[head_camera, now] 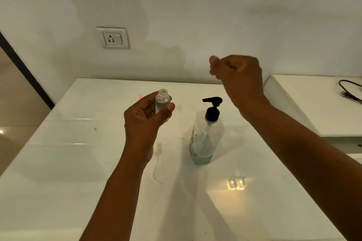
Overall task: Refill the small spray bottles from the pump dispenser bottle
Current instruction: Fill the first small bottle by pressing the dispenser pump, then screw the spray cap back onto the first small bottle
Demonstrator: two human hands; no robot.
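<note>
My left hand (145,117) grips a small clear spray bottle (163,100) upright above the white table (78,162); its neck is uncapped. A translucent spray head with a thin dip tube (158,156) lies on the table just below that hand. To the right stands the clear pump dispenser bottle (205,141) with a black pump head (213,110) and a little bluish liquid at its bottom. My right hand (238,78) hovers above and slightly right of the pump. Its fingers are curled and blurred, with nothing seen in them.
The table backs onto a white wall with a power socket (113,38). A second white surface (313,107) adjoins on the right and carries a black cable (350,90). The table's left edge drops to the floor.
</note>
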